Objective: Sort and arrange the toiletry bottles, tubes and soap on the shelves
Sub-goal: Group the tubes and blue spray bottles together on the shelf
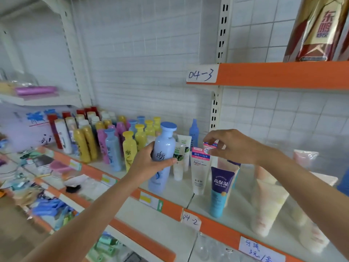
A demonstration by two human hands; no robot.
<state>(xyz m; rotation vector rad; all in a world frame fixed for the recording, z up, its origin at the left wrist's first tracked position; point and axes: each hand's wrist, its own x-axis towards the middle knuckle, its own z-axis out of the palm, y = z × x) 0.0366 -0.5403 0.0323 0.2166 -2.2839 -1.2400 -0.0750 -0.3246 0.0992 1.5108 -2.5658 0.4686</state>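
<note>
Bottle [163, 157]: pale blue, blue cap, upright on the shelf [170, 188] marked 04-2, middle of view.
Left hand [151, 163]: my fingers wrapped round the bottle's waist, gripping it.
Right hand [229, 146]: at 3 o'clock from the bottle; my fingertips pinch the top of a pink-and-white tube [209, 148].
Facial tube [200, 171]: white, pink band, standing cap down just below my right hand.
Purple-and-teal tube [220, 191]: at 5 o'clock, near the shelf's front edge.
Coloured bottles [113, 140]: yellow, pink, blue rows at 9 o'clock.

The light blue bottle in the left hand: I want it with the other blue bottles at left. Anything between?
Yes. Yellow bottles stand between the light blue bottle, held in the left hand, and the blue bottles.
</note>
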